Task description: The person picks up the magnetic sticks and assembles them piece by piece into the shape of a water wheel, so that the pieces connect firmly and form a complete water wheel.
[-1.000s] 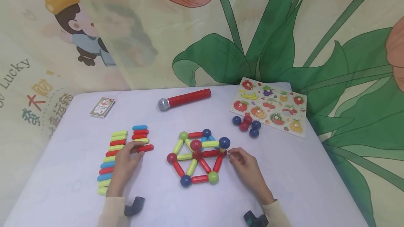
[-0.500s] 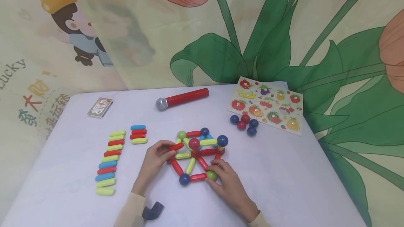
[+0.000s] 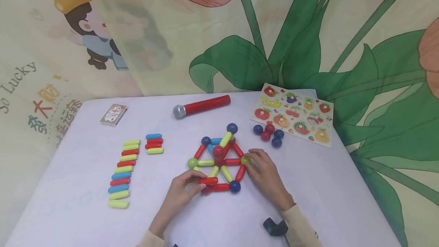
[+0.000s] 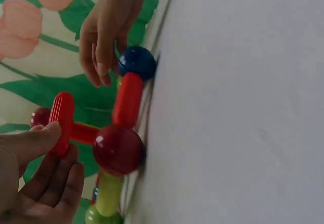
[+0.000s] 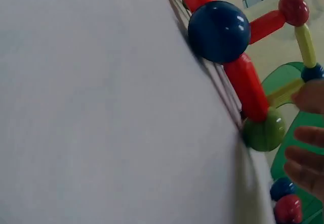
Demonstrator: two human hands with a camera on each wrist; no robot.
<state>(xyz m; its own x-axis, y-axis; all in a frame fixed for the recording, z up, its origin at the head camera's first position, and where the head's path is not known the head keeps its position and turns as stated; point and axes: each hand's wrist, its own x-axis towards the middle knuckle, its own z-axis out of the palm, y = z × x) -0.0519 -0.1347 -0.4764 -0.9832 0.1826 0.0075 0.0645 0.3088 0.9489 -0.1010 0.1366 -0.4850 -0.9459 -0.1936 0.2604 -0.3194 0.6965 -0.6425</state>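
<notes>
L hand (image 3: 183, 190) pinches a red rod (image 3: 208, 181) w/ thumb + fingers, at the near-left edge of the rod-and-ball frame (image 3: 219, 161) mid-table (image 3: 68, 209); rod's lower end sits by the red ball (image 3: 206, 190). R hand (image 3: 262, 172) has curled fingertips on the green ball (image 3: 245, 160) at the frame's right corner, steadying it. Risk, imo: a sideways push from the rod could shove or tilt the frame, esp. the raised top w/ the blue ball (image 3: 232, 128); joints may pop apart. Containers: none seen; spare rods (image 3: 121, 174) lie in loose rows on the left, spare balls (image 3: 267, 134) loose by the puzzle board (image 3: 293, 115).
</notes>
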